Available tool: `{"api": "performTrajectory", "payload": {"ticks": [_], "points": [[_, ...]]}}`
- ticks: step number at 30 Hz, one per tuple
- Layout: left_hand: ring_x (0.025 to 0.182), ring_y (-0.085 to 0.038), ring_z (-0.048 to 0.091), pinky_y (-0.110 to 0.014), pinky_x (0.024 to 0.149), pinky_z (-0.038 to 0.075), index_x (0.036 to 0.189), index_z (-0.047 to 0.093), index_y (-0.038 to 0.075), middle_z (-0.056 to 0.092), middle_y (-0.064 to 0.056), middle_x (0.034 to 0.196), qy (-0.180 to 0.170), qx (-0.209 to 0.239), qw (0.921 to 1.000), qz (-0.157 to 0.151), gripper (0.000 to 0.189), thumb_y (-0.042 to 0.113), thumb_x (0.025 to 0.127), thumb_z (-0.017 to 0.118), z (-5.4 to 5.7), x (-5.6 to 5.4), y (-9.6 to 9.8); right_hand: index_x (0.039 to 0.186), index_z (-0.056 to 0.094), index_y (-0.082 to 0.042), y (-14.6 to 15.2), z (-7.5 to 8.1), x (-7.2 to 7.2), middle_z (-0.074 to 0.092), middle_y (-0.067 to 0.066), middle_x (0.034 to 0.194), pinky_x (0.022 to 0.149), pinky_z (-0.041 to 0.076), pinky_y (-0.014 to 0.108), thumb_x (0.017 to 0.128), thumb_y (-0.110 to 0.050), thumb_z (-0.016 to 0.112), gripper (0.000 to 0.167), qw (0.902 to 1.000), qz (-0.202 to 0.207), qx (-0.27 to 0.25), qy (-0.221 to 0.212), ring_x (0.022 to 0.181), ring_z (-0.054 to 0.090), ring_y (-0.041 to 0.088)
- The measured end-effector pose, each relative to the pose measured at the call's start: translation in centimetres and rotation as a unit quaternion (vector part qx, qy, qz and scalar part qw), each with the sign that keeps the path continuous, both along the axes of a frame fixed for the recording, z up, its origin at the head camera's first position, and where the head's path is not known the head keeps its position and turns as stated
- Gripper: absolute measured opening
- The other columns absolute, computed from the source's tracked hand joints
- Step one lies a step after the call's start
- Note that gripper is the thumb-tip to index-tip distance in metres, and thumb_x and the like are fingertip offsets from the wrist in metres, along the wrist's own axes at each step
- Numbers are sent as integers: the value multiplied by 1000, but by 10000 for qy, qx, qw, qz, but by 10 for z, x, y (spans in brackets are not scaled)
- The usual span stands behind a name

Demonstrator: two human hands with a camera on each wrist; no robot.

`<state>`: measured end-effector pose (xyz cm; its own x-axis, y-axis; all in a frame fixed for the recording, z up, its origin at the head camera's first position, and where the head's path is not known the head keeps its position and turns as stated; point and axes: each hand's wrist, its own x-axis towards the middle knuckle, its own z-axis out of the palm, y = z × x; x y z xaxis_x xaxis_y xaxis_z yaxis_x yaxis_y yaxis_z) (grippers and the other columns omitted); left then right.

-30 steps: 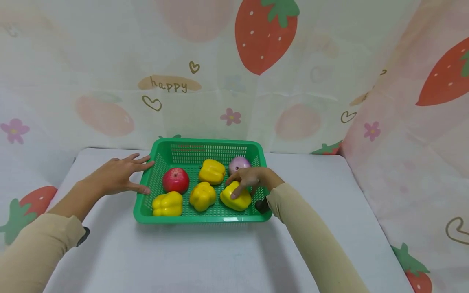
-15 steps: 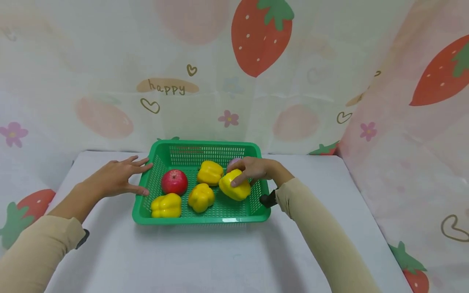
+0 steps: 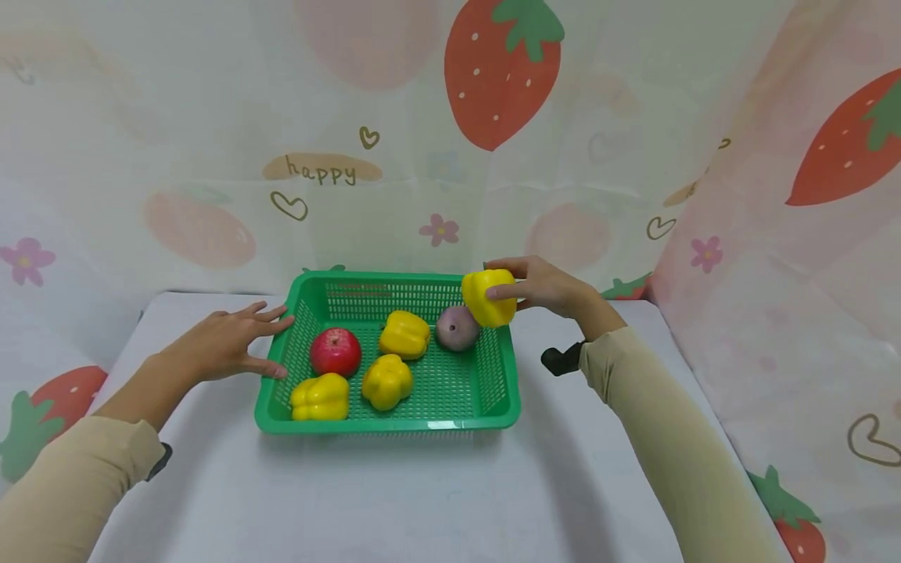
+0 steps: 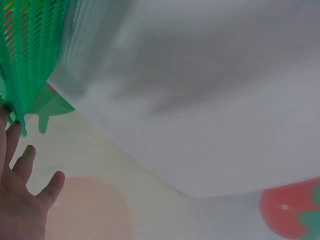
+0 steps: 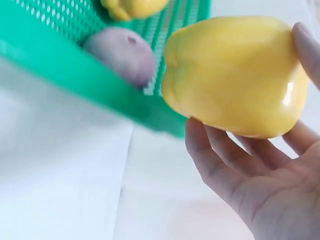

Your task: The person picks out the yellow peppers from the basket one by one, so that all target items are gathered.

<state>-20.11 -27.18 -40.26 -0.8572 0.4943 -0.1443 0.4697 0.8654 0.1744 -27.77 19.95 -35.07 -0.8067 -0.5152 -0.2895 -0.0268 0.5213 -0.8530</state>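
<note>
A: Largest first. Setting?
B: One strawberry-printed backdrop [image 3: 394, 102]. One white table [image 3: 394, 500] before it. One green basket [image 3: 387, 426] on the table, toward its far edge; five things inside.

A: Hands?
B: Two. Left hand [image 3: 228, 344]: fingers spread, thumb apart, tips at the basket's left rim. Right hand [image 3: 545, 285]: opened to the width of one held pepper [image 3: 489, 299], pinching it between thumb and fingers.

A: Held pepper's position?
B: Up off the basket floor, at the far right corner. Rim contact: cannot tell.

A: Pepper count?
B: Four, all yellow: one in hand, three in the basket. Corner pepper [image 3: 320, 397] at near left, middle pepper [image 3: 387, 381] to its right, rear pepper [image 3: 404, 335] just behind that.

A: Others in the basket?
B: One red fruit [image 3: 335, 352], just behind the corner pepper. One purple globe [image 3: 457, 330], just right of the rear pepper.
</note>
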Motion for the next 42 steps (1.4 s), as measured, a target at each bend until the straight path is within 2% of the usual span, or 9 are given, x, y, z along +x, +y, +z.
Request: {"api": "performTrajectory", "payload": {"ticks": [5, 10, 21, 26, 33, 37, 42], "points": [[139, -51, 32, -74, 99, 35, 146, 49, 6, 42, -22, 152, -3, 17, 10000, 19, 91, 60, 78, 76, 1, 2, 1, 152, 36, -4, 28, 0, -4, 50, 15, 139, 99, 51, 48, 94, -29, 71, 73, 9993, -351, 49, 140, 116, 55, 34], [139, -51, 32, -74, 99, 36, 146, 49, 7, 42, -22, 152, 20, -7, 10000, 4, 91, 62, 77, 75, 0, 2, -1, 154, 33, -3, 51, -7, -4, 50, 19, 138, 104, 47, 52, 96, -30, 68, 73, 9966, -780, 246, 120, 118, 53, 36], [138, -52, 33, -73, 99, 36, 147, 48, 7, 41, -21, 153, -5, -34, 10000, 14, 90, 59, 79, 75, 1, 2, 0, 155, 27, -2, 87, -45, 2, 47, 23, 139, 107, 43, 54, 98, -34, 65, 77, 9881, -1370, 632, -300, 120, 49, 38], [139, -52, 32, -73, 99, 36, 147, 48, 7, 40, -21, 153, -28, -34, 10000, 45, 89, 58, 79, 75, 2, 3, 1, 156, 23, -1, 96, -65, 4, 43, 25, 143, 107, 44, 53, 98, -34, 64, 79, 9829, -1635, 737, -409, 122, 50, 38], [139, -53, 32, -74, 99, 36, 147, 47, 7, 40, -22, 153, -13, -62, 10000, 42, 91, 60, 79, 75, 0, 1, 1, 159, 16, -5, 101, -91, 5, 27, 29, 155, 107, 45, 49, 98, -34, 65, 84, 9706, -2047, 1060, -696, 128, 44, 38], [139, -52, 32, -73, 99, 36, 147, 47, 8, 40, -21, 153, -28, -52, 10000, 42, 90, 59, 79, 75, -1, 1, 1, 160, 13, -7, 102, -99, 5, 20, 30, 159, 107, 44, 50, 97, -35, 65, 86, 9650, -2244, 1119, -769, 136, 38, 42], [138, -53, 33, -74, 99, 36, 148, 47, 7, 39, -21, 154, -73, -60, 9999, 58, 91, 60, 79, 74, -1, 1, -1, 160, 7, -9, 103, -102, 6, 18, 30, 160, 108, 42, 53, 98, -32, 62, 86, 9652, -2222, 1129, -788, 140, 34, 43]]}}
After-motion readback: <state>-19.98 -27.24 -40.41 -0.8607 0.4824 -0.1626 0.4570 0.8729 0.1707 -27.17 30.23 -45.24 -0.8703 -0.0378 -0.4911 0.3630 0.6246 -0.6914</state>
